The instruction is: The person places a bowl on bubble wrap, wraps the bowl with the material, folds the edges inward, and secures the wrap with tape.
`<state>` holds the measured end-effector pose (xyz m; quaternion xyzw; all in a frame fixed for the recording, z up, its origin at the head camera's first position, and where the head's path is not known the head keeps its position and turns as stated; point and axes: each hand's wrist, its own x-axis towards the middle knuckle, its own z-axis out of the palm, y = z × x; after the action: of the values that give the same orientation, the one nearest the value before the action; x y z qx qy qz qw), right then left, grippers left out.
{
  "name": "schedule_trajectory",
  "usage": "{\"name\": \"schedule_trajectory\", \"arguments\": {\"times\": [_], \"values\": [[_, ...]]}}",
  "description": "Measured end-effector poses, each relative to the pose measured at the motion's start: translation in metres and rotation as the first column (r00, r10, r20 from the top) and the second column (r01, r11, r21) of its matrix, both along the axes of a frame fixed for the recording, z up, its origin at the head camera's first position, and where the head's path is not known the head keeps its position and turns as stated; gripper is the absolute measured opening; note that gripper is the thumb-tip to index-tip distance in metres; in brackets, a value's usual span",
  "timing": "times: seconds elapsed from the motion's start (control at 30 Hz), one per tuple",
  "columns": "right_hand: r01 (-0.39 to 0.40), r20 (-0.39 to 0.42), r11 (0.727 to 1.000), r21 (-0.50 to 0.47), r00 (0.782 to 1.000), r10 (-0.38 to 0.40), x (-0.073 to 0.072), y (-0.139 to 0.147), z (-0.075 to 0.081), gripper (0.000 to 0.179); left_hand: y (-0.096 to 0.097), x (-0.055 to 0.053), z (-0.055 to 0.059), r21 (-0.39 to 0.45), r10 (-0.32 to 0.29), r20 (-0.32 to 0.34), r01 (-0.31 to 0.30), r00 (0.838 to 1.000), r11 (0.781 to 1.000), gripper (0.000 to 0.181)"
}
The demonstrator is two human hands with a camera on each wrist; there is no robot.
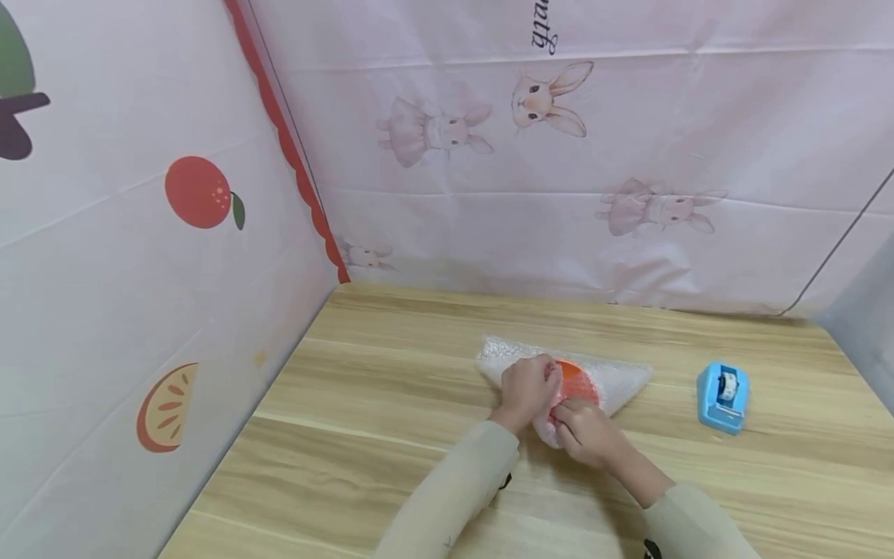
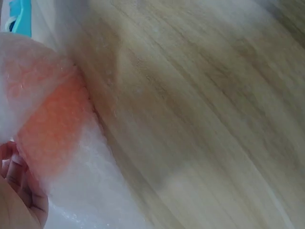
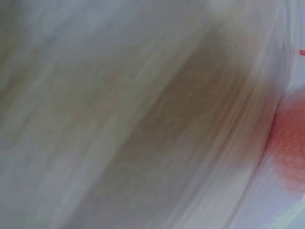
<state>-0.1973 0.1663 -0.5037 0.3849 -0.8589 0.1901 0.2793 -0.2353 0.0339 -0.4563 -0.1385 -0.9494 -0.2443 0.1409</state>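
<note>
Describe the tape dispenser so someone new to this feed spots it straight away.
Start with the wood-grain table in the head view and look toward its right side. Just right of the whitish bubble wrap with the orange item stands the small tape dispenser, holding a white roll. Its bright blue body sets it apart from that pale-and-orange bundle.

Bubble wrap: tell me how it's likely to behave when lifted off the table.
The bubble wrap is probably floppy, since it folds easily over part of the orange item. It looks light for its size, being thin and see-through. Its corners may flap or sag, as they spread well past the item.
</note>
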Motion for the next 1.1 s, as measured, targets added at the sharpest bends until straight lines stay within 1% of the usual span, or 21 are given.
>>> {"name": "schedule_trajectory", "arguments": {"times": [0.1,0.2,0.27,0.33,0.4,0.43,0.5,0.57,0.6,0.73,0.87,1.0,1.1], "values": [[-0.035,-0.054,0.999,-0.027,0.998,0.033,-0.001,0.001,-0.001,0.010,0.004,0.000,-0.001,-0.047,0.033,0.012,-0.032,0.999,0.998,0.015],[-0.072,-0.117,0.996,-0.061,0.991,0.065,-0.002,0.001,-0.001,0.010,0.008,-0.001,-0.001,-0.092,0.071,0.041,-0.067,0.997,0.994,0.021],[-0.082,-0.159,0.994,-0.077,0.985,0.069,-0.002,0.002,-0.001,0.020,0.011,-0.003,-0.002,-0.142,0.109,0.064,-0.099,0.992,0.985,0.026],[-0.079,-0.190,0.993,-0.092,0.980,0.060,-0.001,0.002,0.000,0.031,0.015,-0.004,-0.004,-0.203,0.149,0.090,-0.128,0.985,0.971,0.029],[-0.077,-0.215,0.991,-0.111,0.975,0.052,0.000,0.003,-0.001,0.040,0.019,-0.005,-0.006,-0.271,0.194,0.093,-0.163,0.977,0.949,0.028],[-0.070,-0.222,0.991,-0.118,0.974,0.042,0.001,0.003,-0.001,0.043,0.021,-0.005,-0.007,-0.303,0.211,0.091,-0.175,0.973,0.937,0.026],[-0.069,-0.222,0.988,-0.135,0.974,0.037,0.002,0.005,-0.002,0.044,0.024,-0.005,-0.009,-0.356,0.229,0.085,-0.185,0.970,0.916,0.022],[-0.072,-0.222,0.987,-0.144,0.974,0.039,0.003,0.007,-0.003,0.044,0.026,-0.006,-0.010,-0.401,0.229,0.074,-0.181,0.971,0.898,0.019],[-0.071,-0.219,0.987,-0.146,0.975,0.038,0.003,0.007,-0.003,0.045,0.026,-0.006,-0.011,-0.417,0.219,0.075,-0.168,0.973,0.893,0.018],[-0.071,-0.222,0.987,-0.144,0.974,0.038,0.005,0.009,-0.002,0.043,0.025,-0.008,-0.012,-0.456,0.166,0.084,-0.110,0.983,0.883,0.014],[-0.068,-0.230,0.987,-0.146,0.973,0.034,0.006,0.009,0.001,0.043,0.024,-0.010,-0.013,-0.487,0.132,0.092,-0.071,0.987,0.870,0.012],[-0.065,-0.195,0.990,-0.125,0.980,0.040,0.005,0.008,0.002,0.044,0.024,-0.011,-0.012,-0.522,0.108,0.126,-0.027,0.986,0.852,0.012],[-0.049,-0.144,0.995,-0.088,0.989,0.036,0.005,0.008,0.001,0.036,0.025,-0.011,-0.012,-0.538,0.105,0.147,-0.010,0.984,0.843,0.011]]}}
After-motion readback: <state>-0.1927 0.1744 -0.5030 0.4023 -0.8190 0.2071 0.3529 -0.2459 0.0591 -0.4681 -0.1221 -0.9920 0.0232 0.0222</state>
